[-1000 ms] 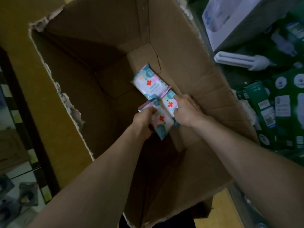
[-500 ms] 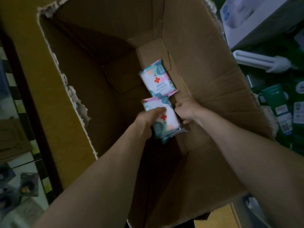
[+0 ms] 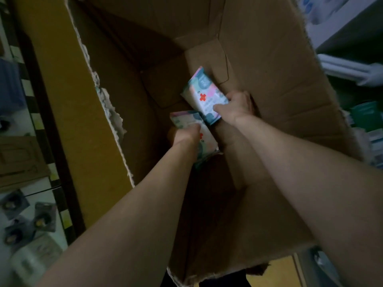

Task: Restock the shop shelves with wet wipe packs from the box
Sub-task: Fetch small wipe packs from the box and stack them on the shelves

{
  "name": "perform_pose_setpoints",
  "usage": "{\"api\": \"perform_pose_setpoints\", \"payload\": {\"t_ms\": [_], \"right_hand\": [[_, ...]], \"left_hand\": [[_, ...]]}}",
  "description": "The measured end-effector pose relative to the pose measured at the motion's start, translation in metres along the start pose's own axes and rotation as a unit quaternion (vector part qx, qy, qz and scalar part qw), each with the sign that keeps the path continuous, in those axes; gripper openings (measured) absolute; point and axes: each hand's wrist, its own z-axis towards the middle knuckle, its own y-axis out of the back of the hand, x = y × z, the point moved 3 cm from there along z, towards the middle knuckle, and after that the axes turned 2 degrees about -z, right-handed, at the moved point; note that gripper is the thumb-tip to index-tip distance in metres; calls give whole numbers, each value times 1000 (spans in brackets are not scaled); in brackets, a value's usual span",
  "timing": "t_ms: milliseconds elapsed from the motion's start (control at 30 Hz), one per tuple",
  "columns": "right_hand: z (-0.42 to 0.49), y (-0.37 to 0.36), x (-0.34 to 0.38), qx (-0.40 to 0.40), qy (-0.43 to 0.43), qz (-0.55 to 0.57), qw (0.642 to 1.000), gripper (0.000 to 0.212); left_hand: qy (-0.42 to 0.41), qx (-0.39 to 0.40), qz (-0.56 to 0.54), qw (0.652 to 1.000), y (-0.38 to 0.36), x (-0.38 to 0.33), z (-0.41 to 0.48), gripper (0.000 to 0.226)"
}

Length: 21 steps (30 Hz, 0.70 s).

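Grabbing the far pack (image 3: 204,95) off the box (image 3: 269,69) floor, right grip (image 3: 236,106) has just clamped on it while left grip (image 3: 185,134) still clutches the near pack (image 3: 207,140), so both probably come out next.

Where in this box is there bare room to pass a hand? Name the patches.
Crowded: by the right wall, where the right hand grips the upper pack and the left hand the lower pack. Bare: the box floor between them and the torn left wall.
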Motion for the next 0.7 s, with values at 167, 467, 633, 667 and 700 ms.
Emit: {"api": "perform_pose_setpoints", "payload": {"t_ms": [167,467,633,667,700], "right_hand": [[-46,32,1,9,44,3,999,18],[-136,114,21,-29,124,-92,988,19],[-189,142,45,-49,148,-110,982,23],[-201,146,52,-56,157,-114,979,24],[-215,151,58,-63,168,-118,977,24]], "left_hand": [[-45,-25,35,998,13,-9,-28,43],[-170,-2,117,979,54,-23,-107,39],[-213,25,117,970,85,-24,-161,35],[-223,31,115,968,93,-24,-173,33],[-234,36,113,965,102,-23,-185,30]]}}
